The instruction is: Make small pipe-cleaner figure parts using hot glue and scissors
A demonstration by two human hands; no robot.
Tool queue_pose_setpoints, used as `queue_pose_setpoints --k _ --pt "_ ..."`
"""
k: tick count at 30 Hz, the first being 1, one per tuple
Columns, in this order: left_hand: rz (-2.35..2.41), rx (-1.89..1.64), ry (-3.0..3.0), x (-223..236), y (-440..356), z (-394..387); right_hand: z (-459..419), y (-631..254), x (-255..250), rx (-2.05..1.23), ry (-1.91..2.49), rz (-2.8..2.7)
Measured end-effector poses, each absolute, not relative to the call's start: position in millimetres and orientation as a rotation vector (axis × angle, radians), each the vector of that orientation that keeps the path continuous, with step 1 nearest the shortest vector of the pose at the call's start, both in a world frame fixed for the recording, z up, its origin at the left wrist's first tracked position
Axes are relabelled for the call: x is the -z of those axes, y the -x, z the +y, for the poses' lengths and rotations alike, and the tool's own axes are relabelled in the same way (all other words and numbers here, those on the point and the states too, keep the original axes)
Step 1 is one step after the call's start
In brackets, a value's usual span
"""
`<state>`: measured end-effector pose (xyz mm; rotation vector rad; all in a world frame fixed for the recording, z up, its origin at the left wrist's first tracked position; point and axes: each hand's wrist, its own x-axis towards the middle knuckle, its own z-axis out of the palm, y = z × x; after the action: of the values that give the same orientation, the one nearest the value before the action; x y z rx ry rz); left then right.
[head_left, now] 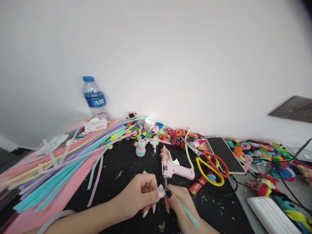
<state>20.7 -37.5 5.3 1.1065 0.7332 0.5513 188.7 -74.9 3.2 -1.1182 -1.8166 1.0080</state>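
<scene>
Near the front edge of the black desk (122,162), left hand (137,196) and right hand (179,208) meet, fingers (159,194) pinching a small pastel fuzzy piece (161,188) and a mint-green pipe cleaner (187,211), close for fine winding. Just behind, within easy reach: pink plastic glue gun (174,168), yellow-and-red-handled scissors (211,165).

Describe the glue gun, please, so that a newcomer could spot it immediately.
Start at the black mat below the white wall. Just beyond the hands lies the pink glue gun, left of the scissors; it alone is pistol-shaped, with a crusted nozzle.
</scene>
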Motion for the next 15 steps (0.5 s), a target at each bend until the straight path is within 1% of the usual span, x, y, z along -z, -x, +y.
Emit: queue_pose_setpoints --k 5,10,15 --pt "0.786 -0.566 -1.278 -4.0 -18.2 -41.0 -76.7 -188.6 -6.4 -1.068 1.081 -1.863" --pt "0.696 -0.584 -1.223 -3.5 -19.0 -37.9 -74.6 -185.3 -10.0 -1.054 1.144 -1.728" --pt "0.63 -0.596 -1.193 -6.6 -21.0 -36.0 -70.0 -184.7 -9.3 -1.137 1.123 -1.634"
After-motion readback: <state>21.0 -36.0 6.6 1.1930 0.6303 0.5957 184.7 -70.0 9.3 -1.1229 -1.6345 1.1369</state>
